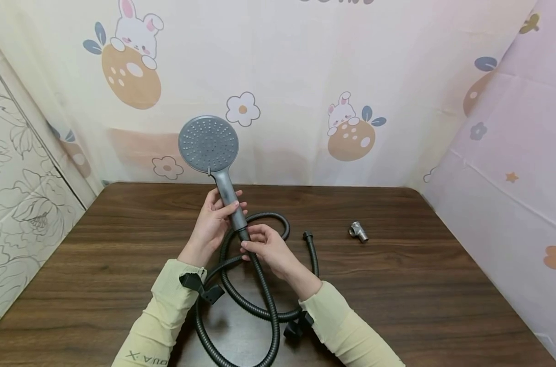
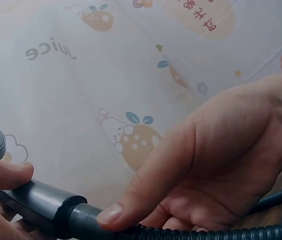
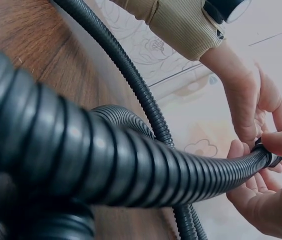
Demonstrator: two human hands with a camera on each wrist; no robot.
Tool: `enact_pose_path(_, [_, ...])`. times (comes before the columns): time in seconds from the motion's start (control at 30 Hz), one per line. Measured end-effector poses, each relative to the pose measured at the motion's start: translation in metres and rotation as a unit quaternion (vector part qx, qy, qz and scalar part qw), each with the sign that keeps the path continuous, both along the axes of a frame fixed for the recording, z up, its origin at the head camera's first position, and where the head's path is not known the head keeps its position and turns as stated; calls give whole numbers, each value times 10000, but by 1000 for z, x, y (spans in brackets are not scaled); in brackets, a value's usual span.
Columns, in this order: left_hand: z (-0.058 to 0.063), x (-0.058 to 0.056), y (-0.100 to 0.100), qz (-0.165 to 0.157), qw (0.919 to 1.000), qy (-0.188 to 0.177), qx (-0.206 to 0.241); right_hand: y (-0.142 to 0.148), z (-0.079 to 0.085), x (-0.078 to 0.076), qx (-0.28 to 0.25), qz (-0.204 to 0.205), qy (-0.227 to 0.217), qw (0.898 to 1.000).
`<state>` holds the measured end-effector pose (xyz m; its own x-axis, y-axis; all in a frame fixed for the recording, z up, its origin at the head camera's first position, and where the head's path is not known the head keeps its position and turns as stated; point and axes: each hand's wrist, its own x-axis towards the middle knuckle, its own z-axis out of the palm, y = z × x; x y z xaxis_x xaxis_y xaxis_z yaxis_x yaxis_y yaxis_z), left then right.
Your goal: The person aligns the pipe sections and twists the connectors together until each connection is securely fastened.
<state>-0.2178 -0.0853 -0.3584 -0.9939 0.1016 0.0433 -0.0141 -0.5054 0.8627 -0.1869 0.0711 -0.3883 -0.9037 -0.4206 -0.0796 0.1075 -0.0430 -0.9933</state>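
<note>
A grey hand shower [image 1: 208,143] is held up over the table, its nozzle face toward the head camera. My left hand [image 1: 210,220] grips its handle [image 1: 230,199], thumb across the front. Just below, my right hand [image 1: 271,250] pinches the connector [image 2: 83,220] at the end of the black ribbed hose [image 3: 145,170], thumb on top. In the left wrist view the connector meets the handle's lower end at a dark ring. From there the hose runs down and loops over the table, and its free end [image 1: 308,236] lies to the right of my right hand.
A small chrome angled fitting [image 1: 358,232] lies on the dark wooden table [image 1: 420,285], right of the hose's free end. A patterned curtain [image 1: 287,76] hangs behind the table's back edge. Hose loops [image 1: 213,346] lie between my forearms.
</note>
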Motion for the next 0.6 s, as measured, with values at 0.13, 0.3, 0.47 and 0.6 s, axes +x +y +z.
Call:
enact_pose_path(0.13, [0,0,0,-24,10000,39,-4,0,0,0,30,5,-1,10000])
enact_pose_path(0.3, [0,0,-2,20,10000,20,-28,-2,0,0,-59,107,14,9999])
enact_pose_path(0.47, [-1,0,-3,13,10000,7,-5,-2,0,1,-82,82,-23,9999])
enact_pose_path(0.6, [-1,0,-1,-8,10000,27,-5,-2,1,1,-49,44,-33,10000])
